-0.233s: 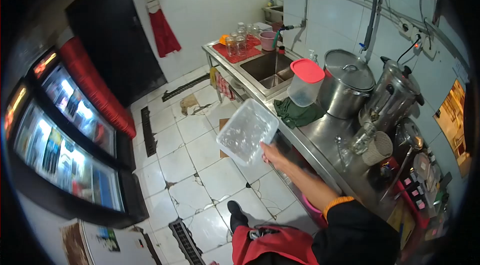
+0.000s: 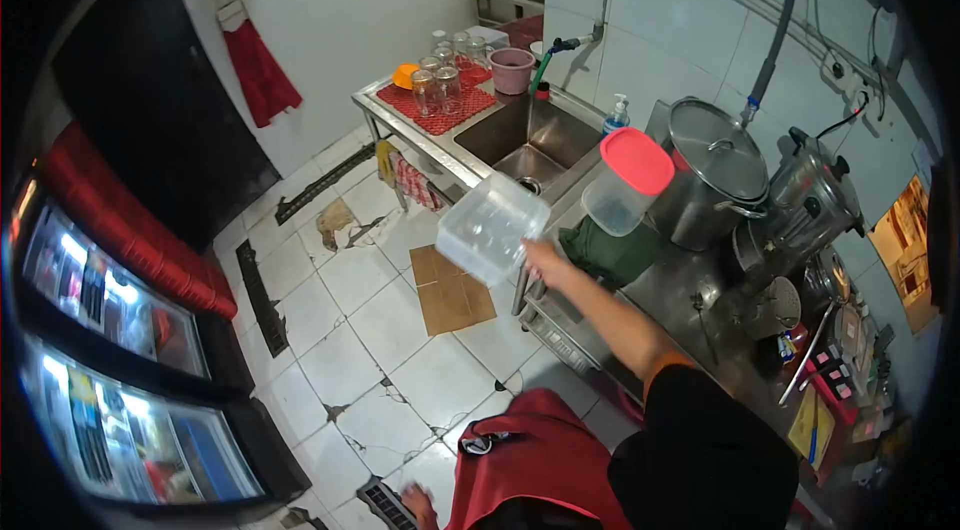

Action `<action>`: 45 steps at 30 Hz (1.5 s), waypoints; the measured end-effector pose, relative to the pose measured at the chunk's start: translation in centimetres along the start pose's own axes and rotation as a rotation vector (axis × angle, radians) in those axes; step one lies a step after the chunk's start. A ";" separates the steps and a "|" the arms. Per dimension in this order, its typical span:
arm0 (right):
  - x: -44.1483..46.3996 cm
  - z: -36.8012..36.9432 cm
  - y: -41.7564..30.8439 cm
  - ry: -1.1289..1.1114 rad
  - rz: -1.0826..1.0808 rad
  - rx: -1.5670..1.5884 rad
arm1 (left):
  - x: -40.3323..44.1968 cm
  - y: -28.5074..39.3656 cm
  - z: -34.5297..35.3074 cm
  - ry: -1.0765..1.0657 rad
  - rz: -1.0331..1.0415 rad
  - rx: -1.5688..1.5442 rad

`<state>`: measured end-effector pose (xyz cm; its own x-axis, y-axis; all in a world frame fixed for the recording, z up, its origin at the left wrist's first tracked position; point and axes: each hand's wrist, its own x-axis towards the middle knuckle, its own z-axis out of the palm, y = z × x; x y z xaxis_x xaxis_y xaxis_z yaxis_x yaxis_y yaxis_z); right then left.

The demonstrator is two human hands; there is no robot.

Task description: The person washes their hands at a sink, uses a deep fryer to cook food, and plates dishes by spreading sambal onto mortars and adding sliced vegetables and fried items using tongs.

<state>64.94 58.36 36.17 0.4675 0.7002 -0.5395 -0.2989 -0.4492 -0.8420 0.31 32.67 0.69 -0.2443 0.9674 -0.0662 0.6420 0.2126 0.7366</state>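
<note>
My right hand is closed on the near side of a clear plastic container, held out in the air before the counter's front edge. The container is tilted with its open inside towards me. At the bottom edge my left hand shows only in part, low beside my red apron; its fingers are too small and blurred to read. Close past the right hand, on the counter, stand a clear tub with a red lid and a crumpled dark green cloth.
A steel sink lies ahead, beside glass jars on a red mat and a pink bucket. A big lidded pot stands right. Lit fridges line the left. Cardboard lies on the cracked tiles.
My view has come nearer to the sink, and the container in my right hand has moved with me towards it. My left hand has come further into view at the bottom.
</note>
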 end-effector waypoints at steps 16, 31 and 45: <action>42.2 -8.4 -8.0 0.607 0.134 -0.453 | 48.8 60.6 3.8 -0.077 0.420 -0.192; 43.7 -8.3 -5.5 0.682 0.192 0.247 | 50.9 112.7 36.0 -1.116 1.820 -0.715; 49.0 -3.9 -21.6 0.617 -0.030 1.545 | 41.6 121.2 42.1 -1.982 1.532 -0.428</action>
<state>97.56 100.19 27.97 0.6121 0.2187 -0.7599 -0.5957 0.7595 -0.2612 98.56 104.42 58.85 0.7470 -0.5897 0.3071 -0.4853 -0.1679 0.8581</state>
